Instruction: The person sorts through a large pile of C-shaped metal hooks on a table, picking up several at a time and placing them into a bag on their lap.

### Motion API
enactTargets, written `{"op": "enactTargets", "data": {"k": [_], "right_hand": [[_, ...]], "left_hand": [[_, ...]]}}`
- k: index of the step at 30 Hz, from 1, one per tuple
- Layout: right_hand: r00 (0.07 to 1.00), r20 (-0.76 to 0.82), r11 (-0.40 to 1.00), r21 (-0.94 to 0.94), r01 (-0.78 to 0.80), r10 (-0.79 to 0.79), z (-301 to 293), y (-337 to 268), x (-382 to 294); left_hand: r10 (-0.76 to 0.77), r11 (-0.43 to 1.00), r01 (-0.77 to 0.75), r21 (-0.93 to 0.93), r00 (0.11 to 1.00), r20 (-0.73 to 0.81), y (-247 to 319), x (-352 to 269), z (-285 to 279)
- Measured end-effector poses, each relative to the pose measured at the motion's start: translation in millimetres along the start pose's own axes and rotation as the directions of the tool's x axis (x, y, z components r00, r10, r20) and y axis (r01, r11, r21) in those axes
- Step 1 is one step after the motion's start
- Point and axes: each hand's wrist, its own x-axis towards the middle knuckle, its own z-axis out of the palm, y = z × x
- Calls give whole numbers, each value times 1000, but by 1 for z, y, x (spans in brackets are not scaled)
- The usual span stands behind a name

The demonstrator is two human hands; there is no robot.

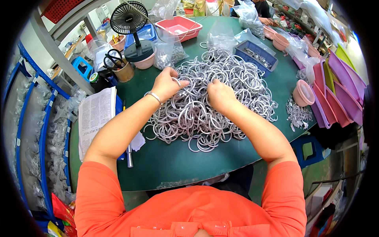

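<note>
A large heap of silver-grey open bangles point(195, 112) lies on the green tabletop point(165, 174) in front of me. At the heap's upper left, my left hand point(169, 82) pinches one bangle point(176, 81) between thumb and fingers; part of that bangle is hidden by the hand. My right hand point(220, 94) rests against the middle of the heap with its fingers curled down among the bangles. Its fingertips are hidden, so whether it grips one does not show. A metal bracelet point(154, 97) circles my left wrist.
Beyond the heap sit a blue bin point(257, 57) of small metal parts, plastic bags point(220, 38) and a red tray point(179, 28). A black fan point(133, 32), scissors in a cup point(123, 71) and a newspaper point(96, 118) line the left. Rightward are a pink cup point(303, 93) and colored trays point(334, 94).
</note>
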Motion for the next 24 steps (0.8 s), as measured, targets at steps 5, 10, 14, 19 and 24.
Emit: {"op": "enactTargets", "data": {"k": [5,10,14,19,24], "right_hand": [[993,-75,995,-41,88,-91,16,16,-1],[992,22,993,-7,121,-121,10,20,6],[987,139,984,167,58,-82,-14,23,2],[978,-174,942,293,161,-113,-107,44,-48],[929,-81,601,782,-165,360,-35,82,-73]], "left_hand": [[218,951,-268,157,936,276,-8,-18,-14],[155,920,-290,263,887,435,6,-15,-20],[415,810,-492,318,865,283,4,-24,-16],[319,794,-386,470,922,218,27,12,-44],[149,966,-192,175,962,230,18,48,-11]]}}
